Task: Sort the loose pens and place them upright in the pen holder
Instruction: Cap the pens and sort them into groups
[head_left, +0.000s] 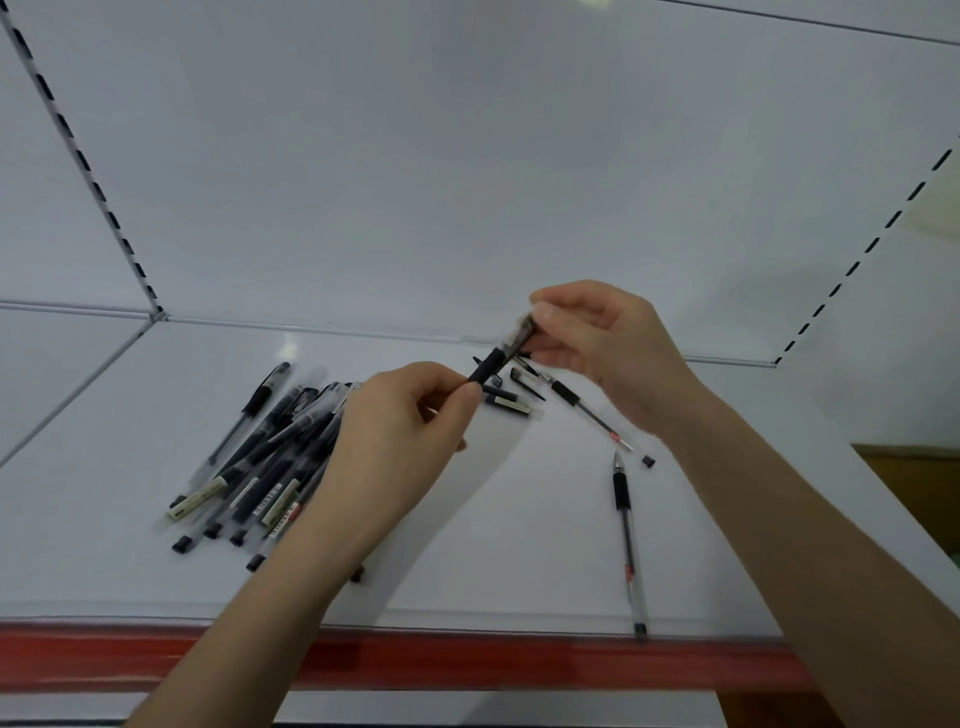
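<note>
Both bare forearms rise over the front edge of the shelf (519, 561). The left grip (400, 431) pinches the lower end of a pen (488, 366); the right grip (602, 353), fingers curled, pinches its upper end.

Centre left: heap of black pens (260, 457), mostly capped, fanned diagonally. Mid-frame, raised and tilted: black-gripped pen (493, 364), pinched between left hand (400, 431) and right hand (608, 353). Right of centre, lying flat: uncapped clear pen (626, 535), tip pointing up-frame; slanted uncapped pen (587, 410); loose caps (519, 387) beside.
</note>
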